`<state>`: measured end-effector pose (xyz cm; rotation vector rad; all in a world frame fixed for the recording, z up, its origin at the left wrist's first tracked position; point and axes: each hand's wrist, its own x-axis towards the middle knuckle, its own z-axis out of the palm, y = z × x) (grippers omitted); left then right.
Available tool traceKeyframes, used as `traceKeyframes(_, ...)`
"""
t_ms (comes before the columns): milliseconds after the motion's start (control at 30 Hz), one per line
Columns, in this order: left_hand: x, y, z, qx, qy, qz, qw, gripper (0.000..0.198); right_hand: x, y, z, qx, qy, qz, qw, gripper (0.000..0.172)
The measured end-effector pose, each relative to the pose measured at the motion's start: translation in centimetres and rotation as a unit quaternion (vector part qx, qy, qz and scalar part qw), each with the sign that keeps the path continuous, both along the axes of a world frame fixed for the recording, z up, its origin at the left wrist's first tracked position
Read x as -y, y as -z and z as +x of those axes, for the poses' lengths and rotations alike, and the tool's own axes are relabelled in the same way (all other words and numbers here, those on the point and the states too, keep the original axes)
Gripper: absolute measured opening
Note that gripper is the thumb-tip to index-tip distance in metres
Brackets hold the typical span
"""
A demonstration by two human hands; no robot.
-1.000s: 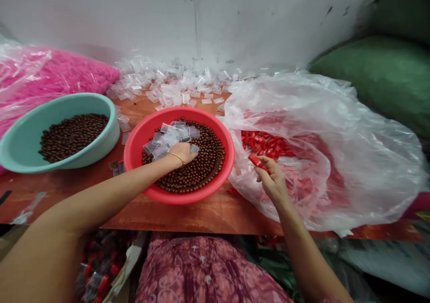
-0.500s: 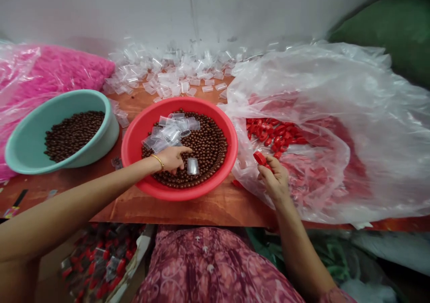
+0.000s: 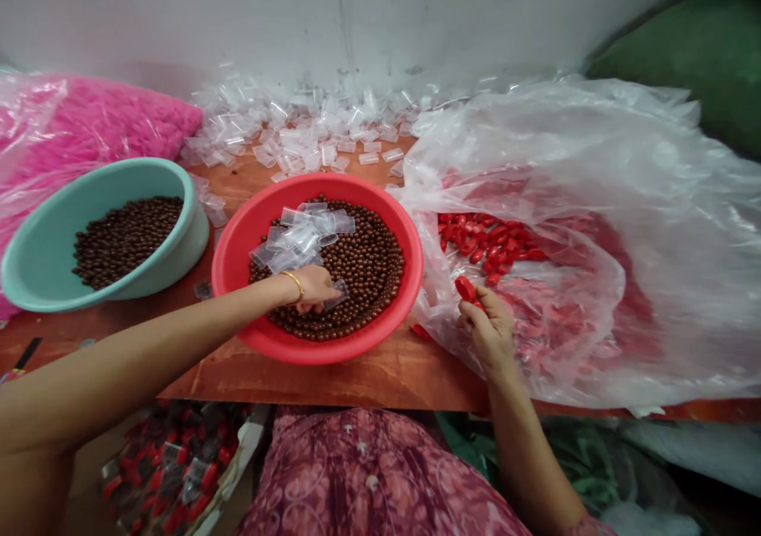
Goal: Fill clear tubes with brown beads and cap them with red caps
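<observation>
Head view looks down on a reddish-brown worktop [image 3: 369,379], where a red basin [image 3: 333,351] stands near the middle, filled with round brown beads [image 3: 369,260]. On the beads, toward the back left of that basin, lies a small heap of clear plastic containers [image 3: 299,237]. The left hand [image 3: 315,290], a gold bracelet [image 3: 296,285] at its wrist, reaches in low over the beads, its fingertips at a single clear container [image 3: 338,295] lying nearer the basin's middle; the fingers hide part of it, so I cannot tell whether this grip has closed around the container or only touches it. The right hand [image 3: 491,328] is raised just beside the basin, in front of a large translucent bag [image 3: 659,203]; its grip is drawn together, thumb against fingers, on a red cap [image 3: 465,289] held tilted at the fingertips. More red caps [image 3: 484,243] lie loose in the mouth of the bag. To the left, a teal basin [image 3: 36,258] holds another batch of brown beads [image 3: 128,239], with a bag of pink pieces [image 3: 119,120] behind it. Many more clear containers [image 3: 315,132] are strewn along the back, by the wall [image 3: 238,21]. Below the worktop's front edge, a box [image 3: 235,472] contains red-and-clear pieces [image 3: 170,472].
</observation>
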<state>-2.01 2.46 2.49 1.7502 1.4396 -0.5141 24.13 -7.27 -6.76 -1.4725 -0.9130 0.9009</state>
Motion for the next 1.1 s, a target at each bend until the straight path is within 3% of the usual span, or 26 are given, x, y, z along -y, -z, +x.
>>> traceKeyframes(67,-0.7,0.7,0.8,0.049,-0.113,-0.075,0.989,0.033,-0.1,-0.1,-0.1,-0.002,0.001,0.004,1.0,0.019)
traceKeyframes(133,-1.6,1.8,1.8,0.129,-0.205,-0.092,0.966,0.03,-0.2,-0.2,-0.3,-0.011,0.004,0.004,1.0,0.017)
traceKeyframes(200,-2.4,2.9,2.6,0.206,-0.267,-0.078,0.938,0.025,-0.2,-0.5,-0.4,-0.031,0.009,0.002,0.999,0.017)
traceKeyframes(300,-3.3,3.8,3.2,0.295,-0.31,-0.042,0.903,0.013,-0.2,-0.9,-0.5,-0.065,0.03,0.003,0.997,0.019)
traceKeyframes(433,-3.4,3.5,2.5,0.374,-0.325,-0.034,0.868,0.011,-0.2,-1.6,-0.1,-0.109,0.037,0.015,0.993,0.011)
traceKeyframes(533,-3.0,2.9,1.2,0.468,-0.318,-0.059,0.822,0.026,-0.1,-2.4,0.1,-0.159,0.013,0.016,0.987,0.024)
traceKeyframes(700,-1.6,1.7,-0.7,0.591,-0.29,-0.091,0.748,0.049,-0.1,-4.3,-0.9,-0.182,-0.026,0.027,0.983,0.02)
traceKeyframes(800,-0.5,1.2,-0.9,0.609,-0.273,-0.096,0.738,0.054,-0.6,-5.5,-2.0,-0.14,-0.072,0.054,0.986,0.024)
traceKeyframes(900,0.3,1.0,-0.6,0.614,-0.254,-0.092,0.742,0.047,-1.7,-6.7,-3.3,-0.08,-0.118,0.081,0.987,0.026)
traceKeyframes(1100,0.7,1.2,-0.1,0.635,-0.187,-0.017,0.75,0.044,-4.4,-9.3,-6.6,0.077,-0.215,0.117,0.967,0.036)
